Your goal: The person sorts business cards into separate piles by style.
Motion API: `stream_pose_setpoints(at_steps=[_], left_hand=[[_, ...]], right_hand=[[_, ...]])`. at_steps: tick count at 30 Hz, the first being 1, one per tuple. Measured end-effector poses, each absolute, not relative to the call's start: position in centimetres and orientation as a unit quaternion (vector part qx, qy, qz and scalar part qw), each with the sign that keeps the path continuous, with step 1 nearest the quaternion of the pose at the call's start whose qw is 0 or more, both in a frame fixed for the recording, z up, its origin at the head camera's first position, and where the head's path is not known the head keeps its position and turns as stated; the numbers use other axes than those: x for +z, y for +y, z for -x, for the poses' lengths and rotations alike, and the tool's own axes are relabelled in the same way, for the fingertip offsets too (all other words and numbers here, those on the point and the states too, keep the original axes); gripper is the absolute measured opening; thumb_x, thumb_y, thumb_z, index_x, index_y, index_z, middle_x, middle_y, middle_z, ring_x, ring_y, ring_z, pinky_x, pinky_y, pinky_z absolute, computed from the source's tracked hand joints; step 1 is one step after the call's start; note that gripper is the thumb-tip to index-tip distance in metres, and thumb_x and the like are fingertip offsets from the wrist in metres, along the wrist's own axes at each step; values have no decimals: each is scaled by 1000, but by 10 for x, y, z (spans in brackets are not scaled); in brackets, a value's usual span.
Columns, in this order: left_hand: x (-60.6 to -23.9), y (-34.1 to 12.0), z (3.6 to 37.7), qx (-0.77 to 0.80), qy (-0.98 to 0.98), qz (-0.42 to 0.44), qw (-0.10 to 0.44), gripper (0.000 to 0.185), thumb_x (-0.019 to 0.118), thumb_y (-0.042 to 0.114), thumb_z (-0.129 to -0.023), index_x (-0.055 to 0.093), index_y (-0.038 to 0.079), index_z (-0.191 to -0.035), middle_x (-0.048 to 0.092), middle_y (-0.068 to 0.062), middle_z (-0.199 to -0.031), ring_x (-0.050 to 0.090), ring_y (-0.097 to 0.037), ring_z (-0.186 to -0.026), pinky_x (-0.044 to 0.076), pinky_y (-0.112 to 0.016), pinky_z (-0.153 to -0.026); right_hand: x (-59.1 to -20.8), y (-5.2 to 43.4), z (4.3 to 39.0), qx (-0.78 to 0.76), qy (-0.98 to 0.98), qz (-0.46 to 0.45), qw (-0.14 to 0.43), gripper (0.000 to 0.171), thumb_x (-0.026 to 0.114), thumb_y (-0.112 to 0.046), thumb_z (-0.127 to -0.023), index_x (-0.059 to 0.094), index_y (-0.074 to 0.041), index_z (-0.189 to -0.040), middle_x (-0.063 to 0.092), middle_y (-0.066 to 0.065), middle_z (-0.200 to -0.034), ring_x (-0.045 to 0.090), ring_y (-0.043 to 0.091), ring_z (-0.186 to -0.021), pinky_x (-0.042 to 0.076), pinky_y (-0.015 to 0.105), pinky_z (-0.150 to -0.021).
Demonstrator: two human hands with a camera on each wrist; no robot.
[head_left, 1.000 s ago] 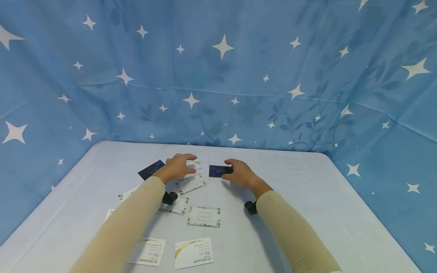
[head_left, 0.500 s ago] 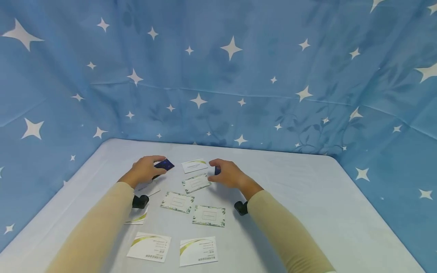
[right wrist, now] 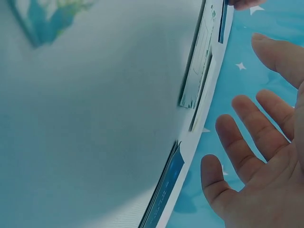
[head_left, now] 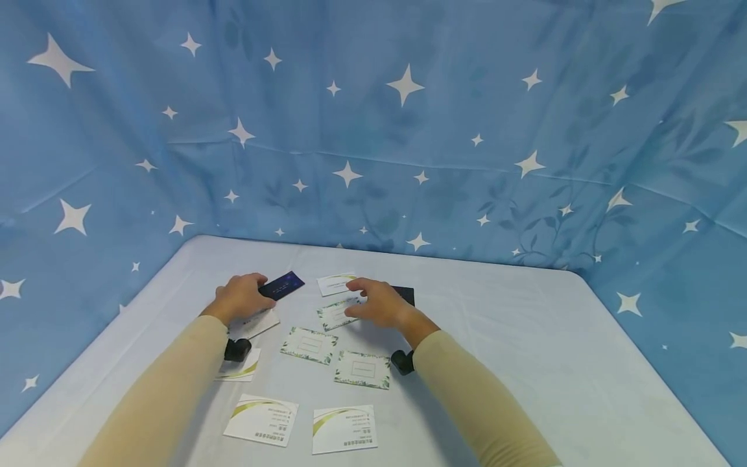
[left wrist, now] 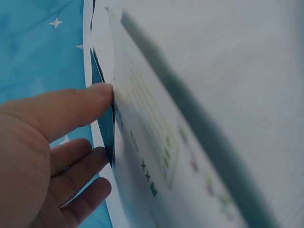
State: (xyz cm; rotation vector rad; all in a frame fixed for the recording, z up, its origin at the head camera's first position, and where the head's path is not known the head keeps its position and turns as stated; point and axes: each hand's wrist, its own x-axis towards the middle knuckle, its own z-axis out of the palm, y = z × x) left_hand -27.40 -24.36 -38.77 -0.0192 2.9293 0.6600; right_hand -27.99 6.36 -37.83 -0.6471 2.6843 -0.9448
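Observation:
My left hand [head_left: 238, 298] is over the near-left end of a dark blue card [head_left: 284, 285], thumb and index finger either side of it. In the left wrist view the thumb reaches the card edges and the other fingers are spread loosely. A white card [head_left: 262, 323] lies partly under that hand. My right hand [head_left: 382, 303] hovers with parted fingers and nothing held, between a second dark card [head_left: 407, 295], partly hidden behind it, and a leaf-bordered card [head_left: 334, 315]. A white card with a gold curve [head_left: 334, 284] lies just beyond its fingertips.
Two more leaf-bordered cards, one at left [head_left: 309, 345] and one at right [head_left: 363, 370], lie nearer on the white tabletop [head_left: 525, 363]. White gold-curve cards, one left [head_left: 261, 420] and one right [head_left: 344, 430], lie closest. Another [head_left: 245, 367] is partly under the left sleeve. A starred blue curtain [head_left: 373, 130] stands behind.
Both hands have moved left across the table. The left hand went from above the middle cards to the left dark card; the right hand left the second dark card. The cards themselves lie where they were.

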Motion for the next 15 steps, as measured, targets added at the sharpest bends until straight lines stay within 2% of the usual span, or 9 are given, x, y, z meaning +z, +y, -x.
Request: stream_pose_setpoints(at_steps=[5, 15], left_hand=[[-385, -241, 275, 210, 975, 2, 64, 64, 71, 27, -90, 51, -6, -141, 53, -27, -138, 45, -46, -124, 26, -65, -98], [-378, -223, 275, 229, 970, -80, 31, 57, 73, 18, -89, 56, 2, -140, 58, -18, -134, 42, -40, -128, 25, -59, -94]], right_hand=[[-379, 63, 279, -316, 917, 217, 110, 58, 74, -29, -92, 54, -17, -145, 56, 0, -141, 50, 24, -128, 42, 44, -102], [-378, 65, 279, -309, 922, 211, 100, 60, 75, -29, -92, 53, -18, -146, 56, 5, -142, 52, 26, -127, 44, 44, -100]])
